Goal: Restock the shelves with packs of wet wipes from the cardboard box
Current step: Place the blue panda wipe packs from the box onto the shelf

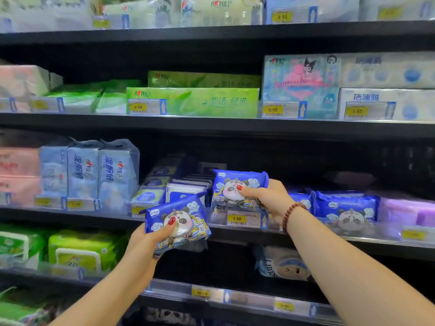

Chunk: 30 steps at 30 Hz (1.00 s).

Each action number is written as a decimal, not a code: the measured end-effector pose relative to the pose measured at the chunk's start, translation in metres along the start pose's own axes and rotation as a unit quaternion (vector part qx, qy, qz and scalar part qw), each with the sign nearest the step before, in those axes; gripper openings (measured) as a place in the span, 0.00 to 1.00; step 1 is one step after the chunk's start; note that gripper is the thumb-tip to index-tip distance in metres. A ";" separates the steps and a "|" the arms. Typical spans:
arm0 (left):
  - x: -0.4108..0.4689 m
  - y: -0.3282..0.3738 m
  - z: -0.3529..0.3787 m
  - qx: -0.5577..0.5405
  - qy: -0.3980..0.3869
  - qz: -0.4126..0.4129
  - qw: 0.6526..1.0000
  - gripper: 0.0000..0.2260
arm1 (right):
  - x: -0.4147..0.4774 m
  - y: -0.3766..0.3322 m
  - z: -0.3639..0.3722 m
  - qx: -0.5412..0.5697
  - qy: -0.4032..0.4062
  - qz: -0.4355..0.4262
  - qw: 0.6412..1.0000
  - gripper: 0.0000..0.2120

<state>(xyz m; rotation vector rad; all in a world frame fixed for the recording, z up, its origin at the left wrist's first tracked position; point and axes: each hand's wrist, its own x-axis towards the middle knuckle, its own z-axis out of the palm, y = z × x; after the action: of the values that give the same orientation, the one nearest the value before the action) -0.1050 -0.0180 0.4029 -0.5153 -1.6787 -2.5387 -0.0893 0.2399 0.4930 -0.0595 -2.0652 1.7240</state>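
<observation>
Both forearms enter from the bottom edge; the left hand (146, 241) grips a tilted pack (181, 220) of wet wipes (blue wrapper, cartoon panda), thumb curled over its face and fingers beneath, held just in front of the shelf edge (388, 251); up and to the right of it, the right hand (268, 198) pinches a second pack (237, 189) of the same print, thumb on the front and fingers wrapped behind, the pack standing nearly upright over the front of that shelf; whether its bottom rests on the shelf I cannot tell, since the clear rail blurs that part; a bead bracelet (293, 214) circles the right wrist; just below the right thumb a yellow price tag (236, 219) reads 3.90; right of the right hand a shelved panda pack (348, 212) faces out, with purple packs (407, 211) beyond it; between and behind the two hands white-and-blue packs (186, 190) sit in a row running back; left of the left hand tall pale-blue packs (101, 170) stand upright; below those, one shelf down, lie green packs (80, 250).
</observation>
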 end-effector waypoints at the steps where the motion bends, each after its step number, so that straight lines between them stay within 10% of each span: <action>1: 0.002 -0.003 0.000 -0.003 -0.001 0.002 1.000 0.36 | 0.003 0.002 0.000 -0.001 0.007 0.000 1.000 0.18; 4: 0.012 -0.010 -0.003 -0.028 -0.002 0.009 1.000 0.26 | 0.011 0.006 -0.001 -0.034 0.026 -0.028 0.999 0.18; 11: 0.027 -0.010 0.007 -0.037 -0.005 0.032 0.999 0.39 | 0.020 0.018 0.000 -0.135 0.024 -0.115 0.984 0.18; 24: 0.027 -0.009 0.015 -0.039 -0.008 0.017 0.999 0.24 | 0.012 0.009 -0.011 -0.259 -0.027 -0.124 0.958 0.50; 30: 0.028 -0.011 0.016 -0.029 0.010 0.015 0.999 0.25 | 0.005 0.006 0.004 -0.516 -0.012 -0.383 0.766 0.29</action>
<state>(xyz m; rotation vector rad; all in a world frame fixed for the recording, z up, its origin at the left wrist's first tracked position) -0.1300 0.0046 0.4072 -0.5123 -1.5832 -2.5700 -0.0966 0.2387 0.4886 0.4112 -2.3037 0.0181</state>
